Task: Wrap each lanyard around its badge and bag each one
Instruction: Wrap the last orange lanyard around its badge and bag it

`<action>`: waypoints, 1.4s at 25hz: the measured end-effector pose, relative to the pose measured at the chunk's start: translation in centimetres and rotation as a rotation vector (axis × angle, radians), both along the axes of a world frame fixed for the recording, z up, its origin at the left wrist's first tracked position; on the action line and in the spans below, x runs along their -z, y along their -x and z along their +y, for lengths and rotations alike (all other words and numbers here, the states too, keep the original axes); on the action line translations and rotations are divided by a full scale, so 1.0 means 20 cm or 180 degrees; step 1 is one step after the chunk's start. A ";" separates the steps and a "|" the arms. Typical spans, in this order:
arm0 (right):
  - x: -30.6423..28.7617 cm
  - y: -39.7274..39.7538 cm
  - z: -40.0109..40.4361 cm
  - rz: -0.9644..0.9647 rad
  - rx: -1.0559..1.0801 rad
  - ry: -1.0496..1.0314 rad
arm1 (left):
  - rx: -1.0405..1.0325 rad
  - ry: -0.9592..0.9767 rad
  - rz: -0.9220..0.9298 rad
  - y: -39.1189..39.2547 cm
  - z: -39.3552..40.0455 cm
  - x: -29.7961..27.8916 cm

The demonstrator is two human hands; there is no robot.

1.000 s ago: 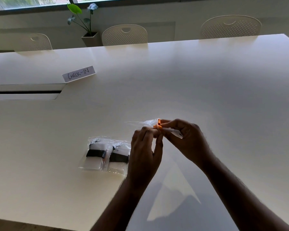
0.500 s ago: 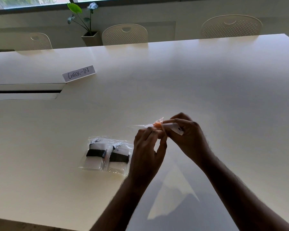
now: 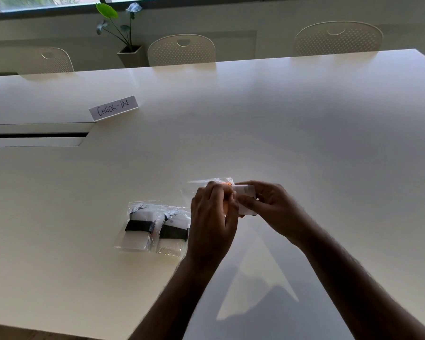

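A white badge [image 3: 245, 192] with an orange lanyard wound round it is held above the white table [image 3: 304, 143]. My right hand [image 3: 270, 207] grips the badge. A clear plastic bag [image 3: 212, 181] covers the badge's left end, and my left hand [image 3: 212, 217] pinches that bag, hiding most of the orange lanyard. To the left, two bagged badges [image 3: 155, 229] with black lanyards lie side by side on the table.
A folded paper sign reading CHECK-IN [image 3: 113, 111] stands at the back left, beside a cable slot [image 3: 35, 135] in the tabletop. Three white chairs [image 3: 181, 49] and a potted plant [image 3: 130, 55] stand beyond the far edge. The table's near edge runs at lower left.
Both hands have sunk slightly and drawn together. The white badge now lies flatter in my right hand, and less of the orange lanyard shows.
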State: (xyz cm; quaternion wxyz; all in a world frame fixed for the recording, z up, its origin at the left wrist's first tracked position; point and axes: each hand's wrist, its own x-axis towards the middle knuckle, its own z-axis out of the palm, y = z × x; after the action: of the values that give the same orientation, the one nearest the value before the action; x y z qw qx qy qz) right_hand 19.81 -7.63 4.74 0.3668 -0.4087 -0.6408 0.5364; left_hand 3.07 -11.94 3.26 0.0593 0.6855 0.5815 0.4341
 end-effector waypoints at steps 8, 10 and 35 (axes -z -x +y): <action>0.01 0.00 0.01 0.0372 0.0153 0.0159 | 0.0148 0.0242 0.0287 -0.02 0.00 0.04; 0.03 0.00 0.02 0.0756 0.0200 0.0359 | 0.0112 0.0184 0.0270 -0.01 0.01 0.03; 0.07 -0.01 0.04 0.1506 0.0606 0.0893 | -0.0928 0.0215 -0.2327 0.00 0.02 -0.02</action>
State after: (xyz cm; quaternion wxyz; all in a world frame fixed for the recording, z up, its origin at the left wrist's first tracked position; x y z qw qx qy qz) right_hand 20.05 -6.76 3.41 0.4947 -0.3772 -0.4158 0.6634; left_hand 3.14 -11.61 3.72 0.2227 0.3937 0.6272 0.6341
